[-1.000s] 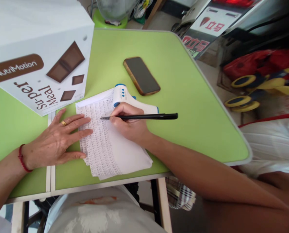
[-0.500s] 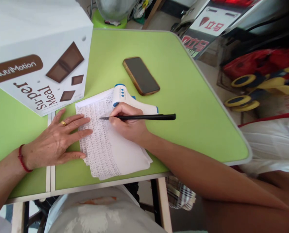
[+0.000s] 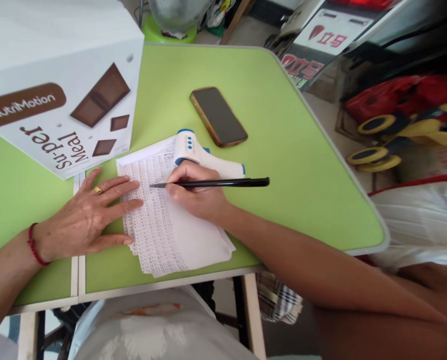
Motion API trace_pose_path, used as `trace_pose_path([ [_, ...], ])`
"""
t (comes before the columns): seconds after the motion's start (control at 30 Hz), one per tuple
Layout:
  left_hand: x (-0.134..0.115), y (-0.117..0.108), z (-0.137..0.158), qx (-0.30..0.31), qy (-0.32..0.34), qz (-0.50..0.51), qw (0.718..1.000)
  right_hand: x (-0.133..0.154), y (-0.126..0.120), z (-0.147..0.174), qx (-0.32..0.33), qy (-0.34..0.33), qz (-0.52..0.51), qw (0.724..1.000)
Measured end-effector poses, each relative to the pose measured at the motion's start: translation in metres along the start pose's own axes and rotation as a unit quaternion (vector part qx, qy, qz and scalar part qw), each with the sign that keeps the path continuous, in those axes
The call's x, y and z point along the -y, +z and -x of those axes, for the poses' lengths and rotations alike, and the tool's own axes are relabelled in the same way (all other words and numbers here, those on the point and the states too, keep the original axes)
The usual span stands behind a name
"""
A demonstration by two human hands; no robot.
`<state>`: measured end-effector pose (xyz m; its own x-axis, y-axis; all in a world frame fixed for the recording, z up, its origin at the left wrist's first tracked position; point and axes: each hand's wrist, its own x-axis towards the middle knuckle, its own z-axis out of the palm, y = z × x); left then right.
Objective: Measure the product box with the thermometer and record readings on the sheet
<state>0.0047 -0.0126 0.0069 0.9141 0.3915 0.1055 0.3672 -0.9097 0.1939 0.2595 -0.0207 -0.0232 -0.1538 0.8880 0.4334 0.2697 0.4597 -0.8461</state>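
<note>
A stack of paper sheets (image 3: 200,245) lies on the green table, its left part filled with dense rows of small handwriting. My right hand (image 3: 196,192) grips a black pen (image 3: 231,183), and the pen's tip is at the written area of the top sheet. Spread flat, my left hand (image 3: 91,215) rests with its fingertips on the sheets' left edge; it wears a gold ring and a red cord bracelet. Just beyond my right hand, a white and blue infrared thermometer (image 3: 208,159) lies across the top of the paper.
A phone (image 3: 219,117) in a brown case lies behind the thermometer. The large white NutriMotion box (image 3: 95,55) stands at the left on the green table (image 3: 302,200). Beyond the table's right edge are yellow and blue handles (image 3: 377,125). Another person's white clothing (image 3: 422,225) shows at the right.
My right hand has shifted slightly left and toward me, carrying the pen tip a short way across the writing. My left hand has stayed in place.
</note>
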Motion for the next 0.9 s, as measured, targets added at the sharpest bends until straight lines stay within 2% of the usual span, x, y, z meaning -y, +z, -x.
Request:
trace_pose_path([
  [0.37, 0.0001, 0.001, -0.0004, 0.001, 0.0, 0.005, 1.0, -0.0017, 0.0002, 0.0003, 0.027, 0.01, 0.009, 1.0],
  [0.63, -0.0002, -0.0003, -0.0004, 0.0, -0.005, 0.01, 1.0, -0.0022, 0.0005, 0.0003, 0.024, -0.008, 0.0, 1.0],
  [0.8, -0.0004, -0.0008, -0.0009, -0.001, -0.005, 0.016, 1.0, -0.0009, 0.0006, 0.0001, 0.027, 0.011, -0.007, 1.0],
  [0.9, -0.0002, -0.0005, -0.0008, -0.004, -0.005, 0.019, 1.0, 0.0006, 0.0011, -0.0004, 0.006, 0.027, 0.006, 1.0],
])
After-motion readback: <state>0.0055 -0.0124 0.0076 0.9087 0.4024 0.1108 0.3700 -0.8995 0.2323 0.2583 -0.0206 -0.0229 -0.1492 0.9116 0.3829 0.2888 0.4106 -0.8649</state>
